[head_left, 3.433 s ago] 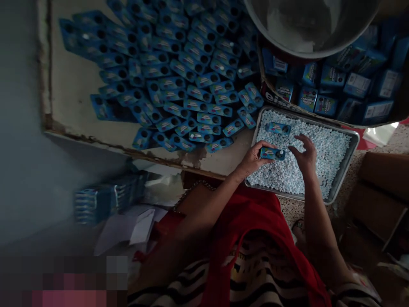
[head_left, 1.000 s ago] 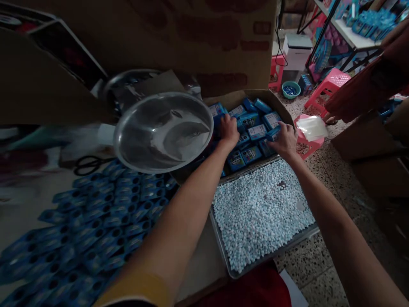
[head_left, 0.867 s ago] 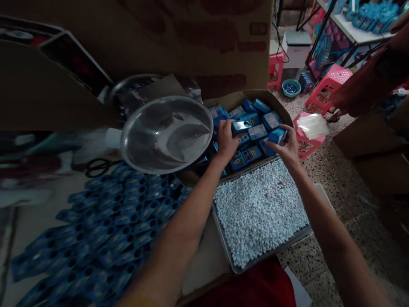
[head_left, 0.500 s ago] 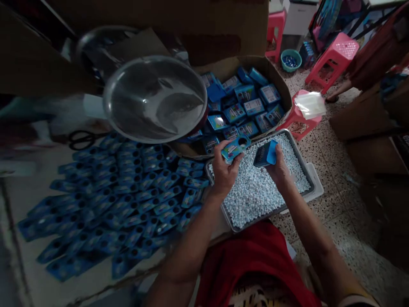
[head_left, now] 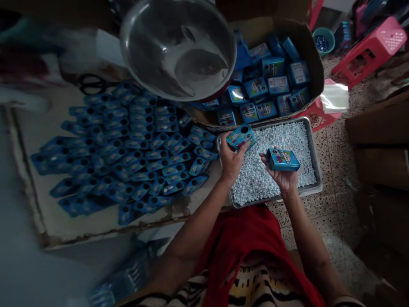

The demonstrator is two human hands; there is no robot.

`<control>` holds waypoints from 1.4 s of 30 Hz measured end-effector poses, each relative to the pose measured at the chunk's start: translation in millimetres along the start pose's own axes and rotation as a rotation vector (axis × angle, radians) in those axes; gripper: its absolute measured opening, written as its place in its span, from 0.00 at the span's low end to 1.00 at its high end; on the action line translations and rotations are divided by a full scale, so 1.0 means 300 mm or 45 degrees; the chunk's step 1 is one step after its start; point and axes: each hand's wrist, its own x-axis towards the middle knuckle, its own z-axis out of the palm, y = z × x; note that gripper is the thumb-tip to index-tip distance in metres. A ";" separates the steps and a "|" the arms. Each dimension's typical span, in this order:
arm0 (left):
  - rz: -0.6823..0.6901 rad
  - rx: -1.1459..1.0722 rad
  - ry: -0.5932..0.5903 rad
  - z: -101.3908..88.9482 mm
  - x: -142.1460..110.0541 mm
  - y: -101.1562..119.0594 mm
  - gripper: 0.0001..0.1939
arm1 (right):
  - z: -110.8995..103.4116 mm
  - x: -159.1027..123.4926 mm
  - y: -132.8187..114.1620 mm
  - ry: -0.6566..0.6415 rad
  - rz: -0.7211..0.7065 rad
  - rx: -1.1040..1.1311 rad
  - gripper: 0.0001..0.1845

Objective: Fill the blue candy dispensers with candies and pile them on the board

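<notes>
My left hand (head_left: 232,160) is closed round a small blue candy box (head_left: 241,135), tilted over the left part of the tray. On the palm of my right hand (head_left: 284,178) rests a second blue candy box (head_left: 283,160), its printed front facing up and my fingers curled under it. Below both hands lies a metal tray (head_left: 316,164) filled with small pale blue and white candies (head_left: 255,183). Just behind the tray, a cardboard carton (head_left: 315,81) holds many more blue boxes, some with labels showing.
Rows of blue boxes with dark round holes (head_left: 137,157) cover much of the table (head_left: 41,128) on the left. A big metal bowl (head_left: 179,47) overhangs the carton. Black scissors (head_left: 92,84) lie at the back. Pink stools (head_left: 370,51) and brown cartons (head_left: 380,128) stand on the right.
Both hands have come from the carton back over the tray, each bringing a blue candy box. The right-hand box has since been turned face up. The view has tilted down.
</notes>
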 end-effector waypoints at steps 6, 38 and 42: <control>-0.060 -0.038 -0.086 0.021 -0.062 -0.020 0.32 | -0.024 0.002 0.009 -0.070 0.008 0.035 0.45; -0.749 -0.463 0.187 0.099 -0.264 -0.057 0.36 | -0.024 0.023 0.325 0.600 -0.256 -0.785 0.31; -0.619 -0.338 0.161 -0.012 -0.217 -0.129 0.28 | -0.091 0.038 0.272 0.624 -0.390 -1.347 0.25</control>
